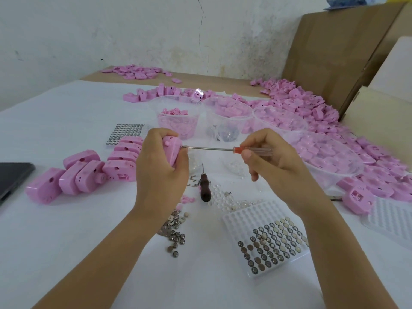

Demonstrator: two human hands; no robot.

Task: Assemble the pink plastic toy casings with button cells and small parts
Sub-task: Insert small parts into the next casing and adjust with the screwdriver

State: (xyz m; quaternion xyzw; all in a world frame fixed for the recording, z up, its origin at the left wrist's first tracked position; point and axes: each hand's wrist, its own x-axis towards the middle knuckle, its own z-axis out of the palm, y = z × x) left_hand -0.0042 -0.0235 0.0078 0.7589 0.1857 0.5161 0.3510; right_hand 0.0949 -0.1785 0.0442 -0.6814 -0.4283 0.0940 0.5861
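Observation:
My left hand (159,166) grips a pink toy casing (172,150) above the middle of the white table. My right hand (270,161) holds a screwdriver (225,149) by its red and clear handle. The thin metal shaft lies level and its tip meets the right side of the casing. A white tray of button cells (270,244) lies in front of my right forearm. Loose button cells (176,240) and small metal parts are scattered near my left wrist.
Assembled pink casings (89,172) stand in rows at the left, beside a dark phone (12,177). A brown-handled awl (205,188) lies between my hands. Clear tubs of pink parts (323,152) and a large pink pile (312,105) fill the right. Cardboard boxes (334,54) stand behind.

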